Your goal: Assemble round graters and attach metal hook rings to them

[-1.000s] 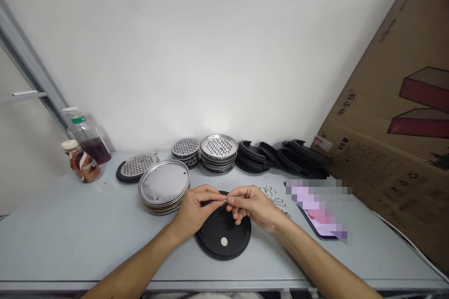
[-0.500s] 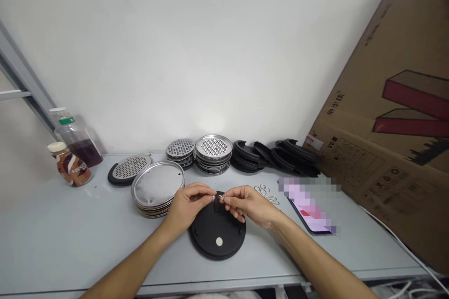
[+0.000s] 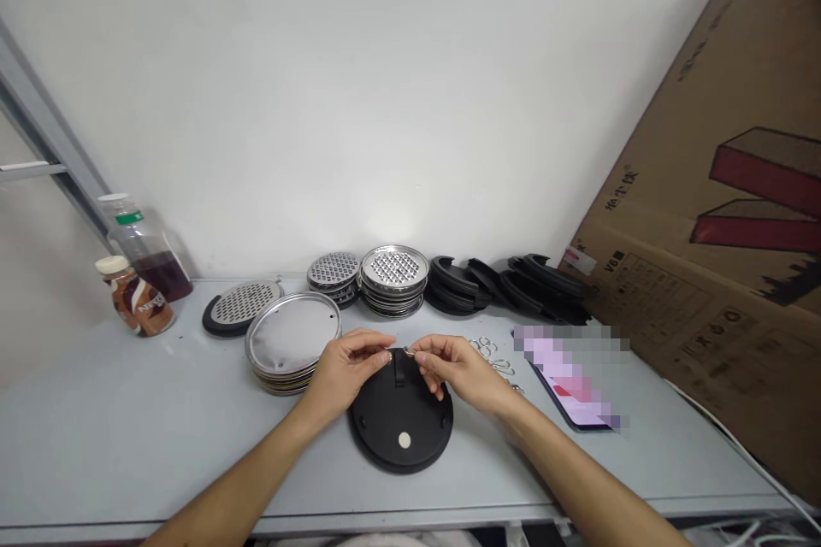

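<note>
Head view: carton (image 3: 699, 282) on counter's (image 3: 128, 444) right reads "V6"; bottle (image 3: 142, 308) near back-left corner starts "NES". Matte black disc (image 3: 404, 410) flat, mid front edge. Right hand (image 3: 458, 366): fingers clamped on small metal clip (image 3: 409, 351) at disc's far rim. Left hand (image 3: 343, 369): fingers near rim, can't tell if gripping.

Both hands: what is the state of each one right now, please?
Left hand: near the black disc; open or closed cannot be told.
Right hand: closed, holding a small metal piece.
</note>
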`<state>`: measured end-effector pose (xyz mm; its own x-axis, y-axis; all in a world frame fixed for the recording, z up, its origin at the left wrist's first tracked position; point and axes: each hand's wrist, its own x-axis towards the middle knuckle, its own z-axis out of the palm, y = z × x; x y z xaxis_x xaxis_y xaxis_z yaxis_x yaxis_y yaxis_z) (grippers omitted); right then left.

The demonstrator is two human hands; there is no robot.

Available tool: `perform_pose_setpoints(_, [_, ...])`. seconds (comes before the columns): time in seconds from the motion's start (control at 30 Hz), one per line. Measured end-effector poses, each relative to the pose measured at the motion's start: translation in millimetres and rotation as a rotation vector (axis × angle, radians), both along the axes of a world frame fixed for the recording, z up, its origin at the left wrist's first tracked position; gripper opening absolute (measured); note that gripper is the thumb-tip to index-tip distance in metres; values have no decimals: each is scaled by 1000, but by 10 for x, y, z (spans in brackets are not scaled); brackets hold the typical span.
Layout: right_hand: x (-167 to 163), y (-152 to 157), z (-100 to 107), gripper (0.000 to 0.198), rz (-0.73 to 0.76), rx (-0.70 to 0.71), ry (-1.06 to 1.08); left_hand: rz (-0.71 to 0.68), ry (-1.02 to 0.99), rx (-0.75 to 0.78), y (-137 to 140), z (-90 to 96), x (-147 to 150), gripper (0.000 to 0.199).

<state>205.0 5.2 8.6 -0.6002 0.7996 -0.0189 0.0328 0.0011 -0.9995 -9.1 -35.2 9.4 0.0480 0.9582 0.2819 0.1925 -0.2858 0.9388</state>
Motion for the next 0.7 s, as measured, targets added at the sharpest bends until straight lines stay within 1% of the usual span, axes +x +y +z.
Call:
perform_pose_setpoints(0.07, [-8, -17, 0, 45, 14, 43, -27, 27, 7, 8, -1, -18, 4, 18])
perform_pose_setpoints(0.2, [-8, -37, -10, 43, 17, 89, -51, 33, 19, 16, -5, -33, 7, 10])
perform_pose_setpoints(0.33, [1, -44, -22, 41, 33, 100, -60, -8, 7, -13, -20, -12, 23, 13])
perform_pose_setpoints(0.5, [-4, -75, 0, 41, 44, 130, -90, -62, 9, -34, -62, -14, 76, 11])
perform_pose_setpoints(0.6, [-6, -102, 15, 38, 43, 191, -137, -74, 24, -11, -88, -25, 105, 10])
perform_pose_setpoints(0.7, [-2, -116, 6, 37, 51, 230, -172, -95, 73, 53, -100, -24, 114, 13])
